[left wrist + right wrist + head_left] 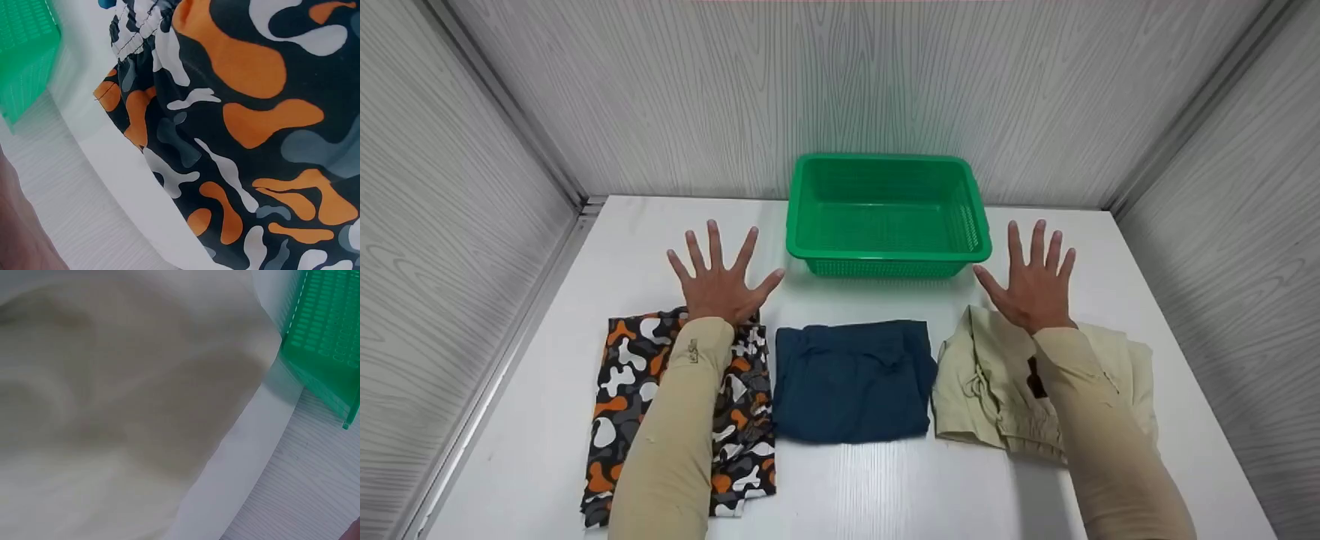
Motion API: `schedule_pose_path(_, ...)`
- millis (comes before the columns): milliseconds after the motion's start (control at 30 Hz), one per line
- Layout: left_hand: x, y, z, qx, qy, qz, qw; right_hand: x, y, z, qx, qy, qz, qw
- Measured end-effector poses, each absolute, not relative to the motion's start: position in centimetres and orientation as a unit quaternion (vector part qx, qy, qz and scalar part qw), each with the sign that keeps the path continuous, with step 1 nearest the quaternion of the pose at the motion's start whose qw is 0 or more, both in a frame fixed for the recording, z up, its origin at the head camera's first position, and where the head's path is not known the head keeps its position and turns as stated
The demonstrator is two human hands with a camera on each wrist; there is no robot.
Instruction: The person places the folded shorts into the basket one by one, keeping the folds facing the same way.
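Observation:
My left hand (pixel 720 291) is spread with straight fingers over the far edge of the folded camouflage-patterned garment (pixel 253 146), holding nothing. On the other side, my right hand (pixel 1035 292) has its fingers fanned out too, above the far edge of the pale khaki garment (pixel 982 375), and grips nothing. Between the two lies a folded dark blue garment (pixel 851 382) with a gathered waistband. A green plastic basket (pixel 885 256) with perforated sides stands behind them, between the hands. Each forearm partly hides the garment under it.
All of this sits on a white table (pixel 855 495). Grey wood-grain panels (pixel 720 97) rise at the back and both sides. The basket stands close to the back panel, and its interior shows no contents.

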State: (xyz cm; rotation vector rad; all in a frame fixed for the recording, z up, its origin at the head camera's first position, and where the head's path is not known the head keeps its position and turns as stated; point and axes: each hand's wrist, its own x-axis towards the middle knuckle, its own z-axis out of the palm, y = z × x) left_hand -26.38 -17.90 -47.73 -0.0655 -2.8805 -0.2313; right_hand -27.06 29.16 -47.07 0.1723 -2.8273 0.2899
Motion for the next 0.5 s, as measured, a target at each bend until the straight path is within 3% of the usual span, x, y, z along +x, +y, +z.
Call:
schedule_pose_path(167,-25.6,-17.4,-48.0,-0.038,-0.988,-0.091,0.119,-26.6,28.7,-47.7,0.064,-0.982,0.124,0.129)
schedule_pose_path(300,-23.8,-15.7,-48.9,-0.071,-0.986,-0.138,0.067,-25.2,27.7,-49.1,0.068,-0.978,0.172,0.099)
schedule_pose_path(500,-18.5,-10.6,-50.4,-0.143,-0.971,-0.188,-0.027,-22.0,25.1,-51.7,0.119,-0.961,0.249,0.032)
